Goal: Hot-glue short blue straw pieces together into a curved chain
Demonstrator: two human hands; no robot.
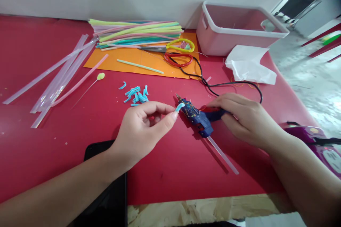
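Observation:
Between the thumb and forefinger of my left hand (145, 127) is a short light-blue piece (179, 107), slightly bent. My right hand (241, 118) has its fingers wrapped round the handle of a dark blue glue gun (198, 118). The gun lies over the red table, nozzle pointing up and left, just beyond the blue piece, and a clear glue stick (223, 155) sticks out of its back. Several cut light-blue pieces (136, 95) are scattered beyond my left hand.
Coloured fuzzy sticks (135, 33) and scissors (179, 48) rest on orange paper (106, 64). Clear glue sticks (64, 71) lie left. A pink bin (223, 39) and white paper (247, 64) stand back right. A black phone (113, 198) is near the front edge; a purple power socket (309, 136) is right.

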